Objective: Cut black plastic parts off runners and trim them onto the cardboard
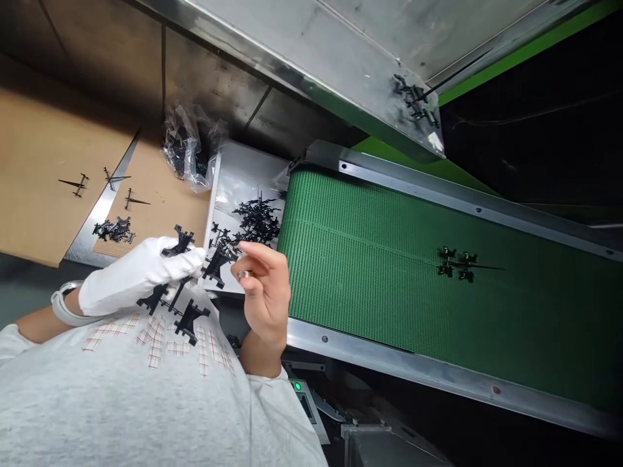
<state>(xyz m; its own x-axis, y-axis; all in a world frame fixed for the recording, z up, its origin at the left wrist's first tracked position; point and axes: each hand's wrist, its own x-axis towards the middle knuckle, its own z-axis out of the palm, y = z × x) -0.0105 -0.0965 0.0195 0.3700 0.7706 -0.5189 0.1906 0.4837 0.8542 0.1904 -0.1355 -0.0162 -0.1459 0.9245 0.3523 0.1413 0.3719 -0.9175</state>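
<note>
My left hand [139, 275], in a white glove, is closed around a black moulded plastic frame [181, 285] whose branches carry several small parts. My bare right hand [263, 288] is beside it with fingers curled, its fingertips pinching one part at the frame's right end. Both hands hover just above my grey shirt, in front of a white tray [228, 188] that holds a pile of loose black parts [253, 220].
A green conveyor belt [389, 259] runs to the right with another black frame [457, 264] lying on it. A clear bag of parts [187, 149] lies behind the tray. Cardboard sheets [48, 168] at left carry stray sprues and a small heap of parts [114, 230].
</note>
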